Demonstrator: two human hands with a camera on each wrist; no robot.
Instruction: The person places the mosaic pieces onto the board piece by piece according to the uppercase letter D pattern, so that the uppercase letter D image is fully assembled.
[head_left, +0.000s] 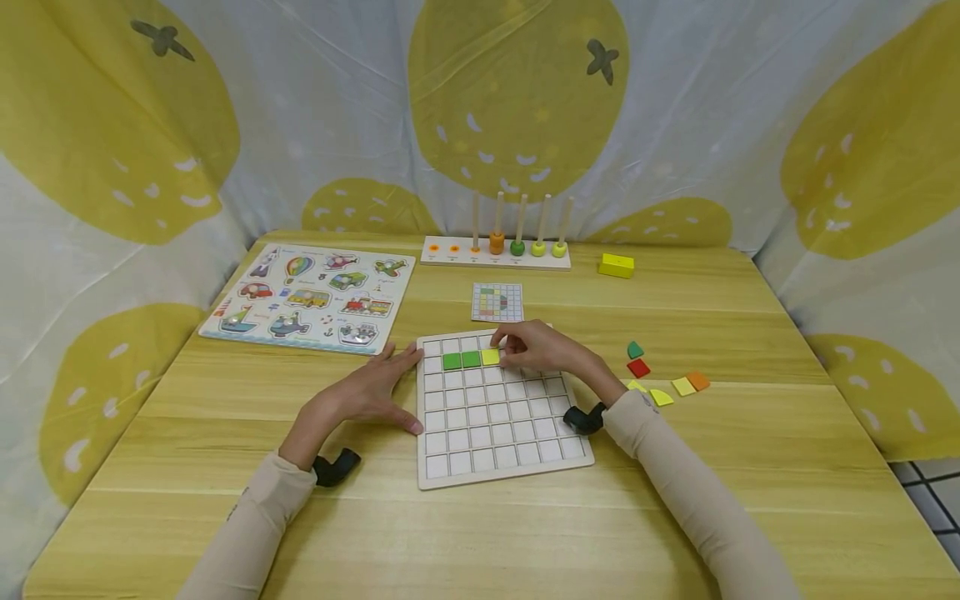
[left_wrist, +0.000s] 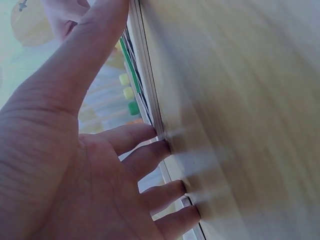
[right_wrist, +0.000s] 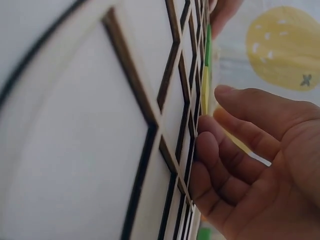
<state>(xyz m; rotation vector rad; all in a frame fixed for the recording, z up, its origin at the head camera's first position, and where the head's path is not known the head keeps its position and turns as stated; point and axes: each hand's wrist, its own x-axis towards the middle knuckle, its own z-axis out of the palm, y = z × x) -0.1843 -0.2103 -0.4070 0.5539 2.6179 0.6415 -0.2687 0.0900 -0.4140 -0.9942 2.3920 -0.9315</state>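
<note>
A white grid board in a wooden frame lies on the table. Along its second row sit two green square tiles and, to their right, a yellow square tile. My right hand is over the board, with its thumb and index fingertips at the yellow tile's right side; in the right wrist view the thumb stands slightly off the tile's surface. My left hand rests against the board's left edge, thumb low and fingers near the upper corner, spread in the left wrist view.
Beyond the board lies a small pattern card. A vehicle puzzle is at the back left, a peg stand with beads and a yellow block at the back. Loose tiles, including a red one and an orange one, lie right.
</note>
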